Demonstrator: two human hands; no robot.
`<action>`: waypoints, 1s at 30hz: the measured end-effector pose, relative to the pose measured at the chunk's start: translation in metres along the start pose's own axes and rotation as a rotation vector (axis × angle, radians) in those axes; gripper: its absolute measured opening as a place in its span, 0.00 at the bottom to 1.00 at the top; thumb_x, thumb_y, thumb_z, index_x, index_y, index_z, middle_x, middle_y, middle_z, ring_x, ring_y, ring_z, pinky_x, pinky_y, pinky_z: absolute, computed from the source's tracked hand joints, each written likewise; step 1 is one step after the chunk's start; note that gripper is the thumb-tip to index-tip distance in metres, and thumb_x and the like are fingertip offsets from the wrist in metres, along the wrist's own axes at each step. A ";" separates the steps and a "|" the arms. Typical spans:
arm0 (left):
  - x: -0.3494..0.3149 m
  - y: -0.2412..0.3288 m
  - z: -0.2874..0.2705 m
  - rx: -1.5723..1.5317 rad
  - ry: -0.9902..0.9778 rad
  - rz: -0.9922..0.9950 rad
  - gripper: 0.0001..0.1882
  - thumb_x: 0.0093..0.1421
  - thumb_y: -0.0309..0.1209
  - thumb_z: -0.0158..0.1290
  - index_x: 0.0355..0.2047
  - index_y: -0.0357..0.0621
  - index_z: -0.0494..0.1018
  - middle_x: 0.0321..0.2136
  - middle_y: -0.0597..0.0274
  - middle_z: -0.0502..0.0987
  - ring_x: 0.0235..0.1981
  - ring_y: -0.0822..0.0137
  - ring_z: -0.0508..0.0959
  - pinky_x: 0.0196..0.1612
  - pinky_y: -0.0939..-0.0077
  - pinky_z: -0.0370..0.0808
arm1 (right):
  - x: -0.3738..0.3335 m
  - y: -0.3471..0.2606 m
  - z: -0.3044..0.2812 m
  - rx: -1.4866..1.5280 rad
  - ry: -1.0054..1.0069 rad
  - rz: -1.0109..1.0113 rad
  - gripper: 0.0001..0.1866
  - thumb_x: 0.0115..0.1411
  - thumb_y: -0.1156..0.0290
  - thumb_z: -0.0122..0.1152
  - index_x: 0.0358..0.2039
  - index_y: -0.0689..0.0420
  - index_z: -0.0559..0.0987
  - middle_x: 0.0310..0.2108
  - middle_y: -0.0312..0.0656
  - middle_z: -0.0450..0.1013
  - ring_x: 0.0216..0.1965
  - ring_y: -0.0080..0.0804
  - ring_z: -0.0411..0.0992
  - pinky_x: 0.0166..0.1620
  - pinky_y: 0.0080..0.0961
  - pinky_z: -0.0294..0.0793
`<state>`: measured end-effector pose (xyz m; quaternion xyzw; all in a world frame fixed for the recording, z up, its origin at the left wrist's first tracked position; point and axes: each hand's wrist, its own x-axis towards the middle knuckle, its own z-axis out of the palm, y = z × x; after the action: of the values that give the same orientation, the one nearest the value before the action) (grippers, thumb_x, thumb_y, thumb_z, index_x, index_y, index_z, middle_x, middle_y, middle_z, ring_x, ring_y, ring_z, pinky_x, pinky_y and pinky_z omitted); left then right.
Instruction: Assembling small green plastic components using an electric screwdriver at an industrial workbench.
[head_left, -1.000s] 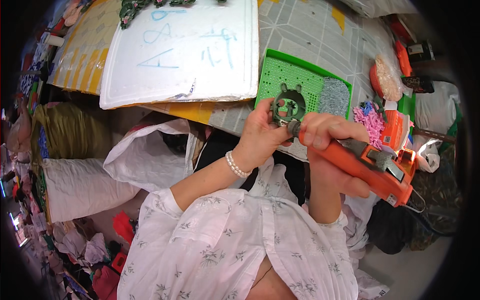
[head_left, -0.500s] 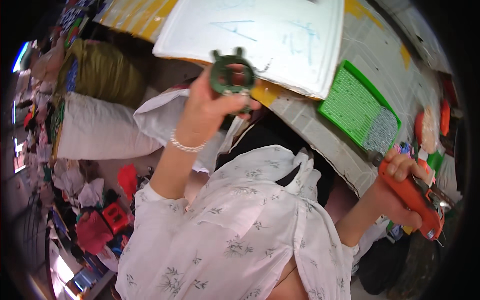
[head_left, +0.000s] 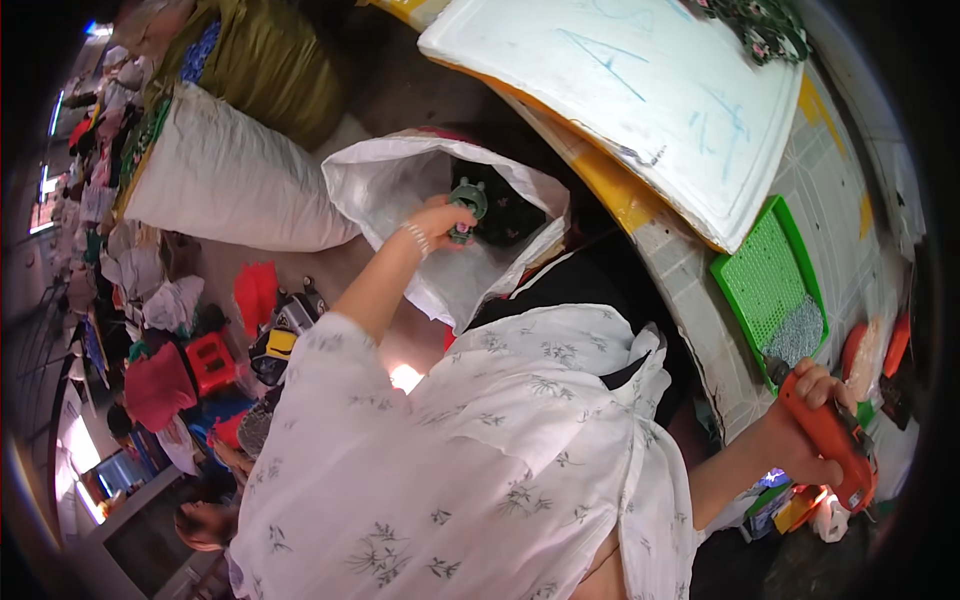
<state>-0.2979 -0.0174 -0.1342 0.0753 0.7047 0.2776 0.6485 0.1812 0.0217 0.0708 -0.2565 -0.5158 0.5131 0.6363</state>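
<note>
left hand: gripping green eared ring by its near side, seemingly the handiest edge, at the mouth of the white sack | right hand: wrapped round orange gun-shaped tool, probably held out right to stay clear of sack | green tray: on desk, near its edge

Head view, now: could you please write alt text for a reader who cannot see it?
A person's left hand holds a green ring-shaped piece at the mouth of an open white sack, while the right hand grips an orange tool near a green tray.
</note>
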 end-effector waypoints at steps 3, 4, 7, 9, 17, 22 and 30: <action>0.062 -0.017 0.002 0.046 0.072 -0.131 0.16 0.44 0.23 0.56 0.35 0.38 0.68 0.31 0.54 0.73 0.22 0.56 0.77 0.29 0.62 0.75 | -0.001 0.001 0.004 0.000 0.013 0.013 0.46 0.42 0.28 0.52 0.45 0.60 0.71 0.26 0.38 0.64 0.29 0.32 0.62 0.41 0.33 0.57; 0.087 -0.026 0.001 0.034 0.074 -0.130 0.16 0.44 0.23 0.56 0.35 0.38 0.68 0.31 0.54 0.73 0.22 0.56 0.77 0.29 0.62 0.75 | -0.001 -0.001 0.006 0.001 0.001 0.015 0.46 0.42 0.28 0.52 0.45 0.60 0.71 0.26 0.38 0.64 0.29 0.32 0.62 0.41 0.33 0.57; 0.137 -0.041 0.014 -0.046 0.020 -0.256 0.09 0.47 0.27 0.55 0.29 0.42 0.68 0.31 0.57 0.72 0.34 0.56 0.75 0.43 0.51 0.70 | -0.004 -0.003 0.008 -0.031 0.017 0.019 0.45 0.42 0.28 0.53 0.45 0.60 0.71 0.26 0.38 0.64 0.30 0.31 0.62 0.41 0.33 0.57; 0.157 -0.049 0.015 -0.123 0.096 -0.224 0.10 0.47 0.28 0.55 0.30 0.44 0.68 0.34 0.56 0.71 0.38 0.55 0.73 0.44 0.50 0.70 | -0.002 -0.003 0.009 0.006 0.007 0.028 0.45 0.41 0.28 0.53 0.44 0.59 0.71 0.26 0.38 0.64 0.29 0.31 0.62 0.41 0.33 0.57; 0.158 -0.030 0.043 -0.268 0.124 -0.218 0.24 0.51 0.42 0.54 0.49 0.50 0.67 0.52 0.57 0.64 0.52 0.48 0.63 0.51 0.44 0.62 | -0.012 -0.008 0.010 -0.046 0.088 0.054 0.43 0.42 0.29 0.53 0.43 0.57 0.73 0.25 0.38 0.65 0.29 0.32 0.63 0.41 0.32 0.59; 0.156 -0.035 0.013 -0.218 0.220 -0.164 0.31 0.52 0.45 0.53 0.55 0.50 0.62 0.56 0.57 0.60 0.55 0.47 0.60 0.54 0.46 0.59 | -0.015 -0.002 0.004 -0.001 0.120 0.073 0.43 0.41 0.29 0.55 0.43 0.57 0.73 0.25 0.38 0.65 0.29 0.32 0.63 0.41 0.32 0.59; 0.088 0.000 0.005 -0.335 0.144 0.145 0.23 0.57 0.35 0.50 0.52 0.40 0.64 0.51 0.50 0.65 0.45 0.53 0.72 0.44 0.59 0.72 | -0.013 -0.002 0.002 0.042 0.091 0.067 0.44 0.41 0.29 0.55 0.45 0.56 0.71 0.27 0.38 0.65 0.29 0.31 0.62 0.42 0.33 0.58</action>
<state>-0.3061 0.0256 -0.2111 -0.0031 0.6861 0.4417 0.5781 0.1808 0.0089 0.0685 -0.2833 -0.4663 0.5328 0.6469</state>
